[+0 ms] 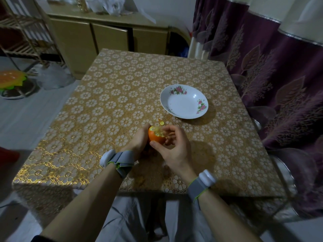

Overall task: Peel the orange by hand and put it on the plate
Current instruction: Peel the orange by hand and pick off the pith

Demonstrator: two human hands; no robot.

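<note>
An orange [156, 135] with a small patch of peel torn off its top is held above the table's near middle. My left hand [138, 142] cups it from the left and behind. My right hand [173, 147] grips it from the right, thumb pressed on the skin near the bottom and fingers at the torn top. A small scrap of peel [161, 123] lies on the tablecloth just beyond the orange. A white plate [184, 101] with pink flower prints stands empty farther back and to the right.
The table [104, 110] wears a gold cloth with white floral circles. Purple curtains [279, 75] hang close along its right side. A beige cabinet [108, 37] stands behind, and a wooden rack [22, 32] stands at the far left.
</note>
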